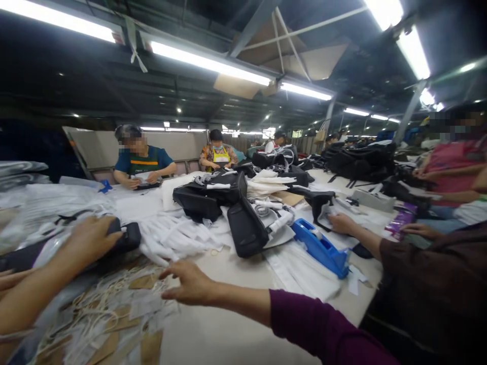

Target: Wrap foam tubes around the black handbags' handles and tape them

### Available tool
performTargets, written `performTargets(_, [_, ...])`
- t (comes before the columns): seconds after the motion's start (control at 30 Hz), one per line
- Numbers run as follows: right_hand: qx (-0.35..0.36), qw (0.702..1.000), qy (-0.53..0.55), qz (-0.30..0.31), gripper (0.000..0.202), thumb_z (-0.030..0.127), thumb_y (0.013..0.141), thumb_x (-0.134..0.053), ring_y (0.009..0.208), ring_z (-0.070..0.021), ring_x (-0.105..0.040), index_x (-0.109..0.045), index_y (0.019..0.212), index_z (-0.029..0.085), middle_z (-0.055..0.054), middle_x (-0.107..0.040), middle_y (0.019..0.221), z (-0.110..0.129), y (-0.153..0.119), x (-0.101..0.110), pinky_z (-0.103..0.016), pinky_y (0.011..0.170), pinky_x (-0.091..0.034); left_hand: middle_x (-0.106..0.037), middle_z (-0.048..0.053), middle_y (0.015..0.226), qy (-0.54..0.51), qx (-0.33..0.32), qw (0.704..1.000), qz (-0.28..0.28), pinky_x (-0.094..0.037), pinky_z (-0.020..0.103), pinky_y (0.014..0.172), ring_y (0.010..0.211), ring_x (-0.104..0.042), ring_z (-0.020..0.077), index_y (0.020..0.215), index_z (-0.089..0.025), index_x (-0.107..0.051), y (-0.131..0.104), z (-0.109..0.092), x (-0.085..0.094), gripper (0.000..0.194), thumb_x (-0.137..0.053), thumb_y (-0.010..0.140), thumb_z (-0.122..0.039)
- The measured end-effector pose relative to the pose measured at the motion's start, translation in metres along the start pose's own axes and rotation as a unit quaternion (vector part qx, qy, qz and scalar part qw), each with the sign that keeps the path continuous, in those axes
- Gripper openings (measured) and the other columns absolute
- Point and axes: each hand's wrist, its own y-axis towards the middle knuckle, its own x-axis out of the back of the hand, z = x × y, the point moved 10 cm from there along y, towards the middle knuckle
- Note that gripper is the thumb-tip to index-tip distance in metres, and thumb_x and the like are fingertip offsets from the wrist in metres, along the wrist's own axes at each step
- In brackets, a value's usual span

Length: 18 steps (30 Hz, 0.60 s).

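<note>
My left hand [91, 235] lies over a black bag [132, 236] at the left, its fingers bent onto the bag's dark edge. Clear plastic and white wrapping surround that bag. From the lower right, in a purple sleeve, my right hand [188, 284] reaches over the table, fingers spread and nothing between them. Just left of its fingertips is a loose pile of brown card tags [142, 282] with pale strings [89, 317] and clear plastic pieces. White strips [175, 235] lie beyond my right hand.
Black bags [247, 228] and a blue tape dispenser [321, 248] occupy the table's middle. A person's hand [342, 223] works at the right. Other people [142, 159] stand around the table. Another hand shows at the far left edge.
</note>
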Motion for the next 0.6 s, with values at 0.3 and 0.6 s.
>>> performTargets(0.3, [-0.180, 0.882, 0.269, -0.341, 0.024, -0.004, 0.064, -0.062, 0.077, -0.0138, -0.055, -0.070, 0.077, 0.015, -0.002, -0.065, 0.082, -0.144, -0.238, 0.192, -0.027, 0.081, -0.043, -0.056, 0.010, 0.129, -0.246, -0.107, 0.943, 0.198, -0.036, 0.044, 0.106, 0.121, -0.051, 0.0324, 0.112, -0.025, -0.066, -0.202, -0.189, -0.120, 0.043, -0.061, 0.073, -0.042])
performTargets(0.6, [-0.348, 0.674, 0.550, -0.349, 0.015, 0.013, 0.086, -0.058, 0.083, -0.0169, -0.063, -0.060, 0.100, 0.008, -0.010, -0.064, 0.095, -0.227, -0.229, 0.178, -0.032, 0.075, -0.052, -0.065, 0.017, 0.109, -0.497, 0.125, 0.814, 0.272, -0.049, 0.042, 0.087, 0.101, -0.062, 0.0319, 0.099, -0.012, -0.067, -0.188, -0.213, -0.175, 0.068, -0.079, 0.048, -0.054])
